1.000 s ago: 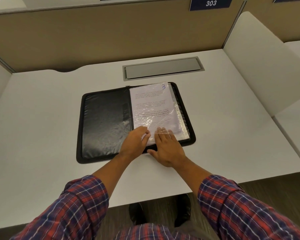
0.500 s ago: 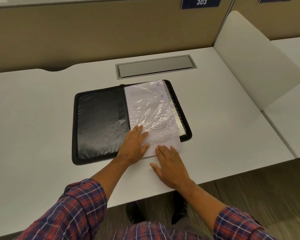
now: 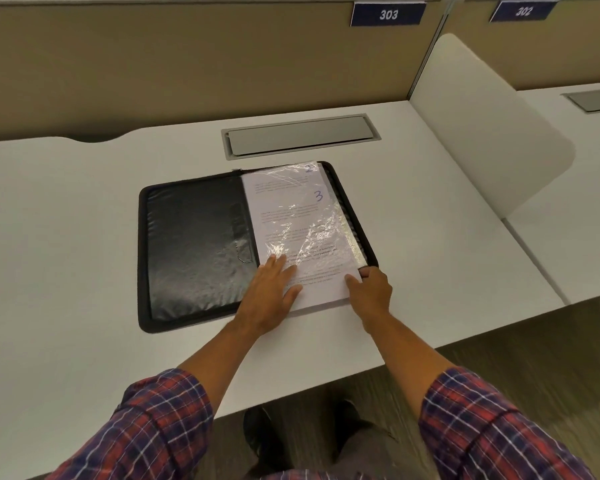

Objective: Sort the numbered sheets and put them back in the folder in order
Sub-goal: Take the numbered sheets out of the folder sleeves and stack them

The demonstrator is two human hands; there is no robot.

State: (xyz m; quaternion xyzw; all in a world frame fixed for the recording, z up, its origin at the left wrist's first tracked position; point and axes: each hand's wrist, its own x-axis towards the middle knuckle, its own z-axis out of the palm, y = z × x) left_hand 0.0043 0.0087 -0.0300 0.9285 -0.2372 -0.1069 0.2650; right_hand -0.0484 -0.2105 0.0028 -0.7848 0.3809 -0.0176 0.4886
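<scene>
Print on sheet [image 3: 302, 216] too small and glare-washed to read; the number above its 3 is half covered. Right hand [image 3: 373, 292] fingertips hidden under sheet edge; left hand [image 3: 271, 296] covers folder [image 3: 194, 244] near spine.

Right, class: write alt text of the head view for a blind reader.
A right hand pinches a sheet marked 3, jutting from a plastic sleeve in an open black folder on a white desk; the left hand presses it.

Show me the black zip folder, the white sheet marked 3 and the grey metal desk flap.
black zip folder [image 3: 194, 244], head view, left inner cover
white sheet marked 3 [image 3: 322, 292], head view, bare lower end
grey metal desk flap [image 3: 298, 136], head view, middle
</scene>
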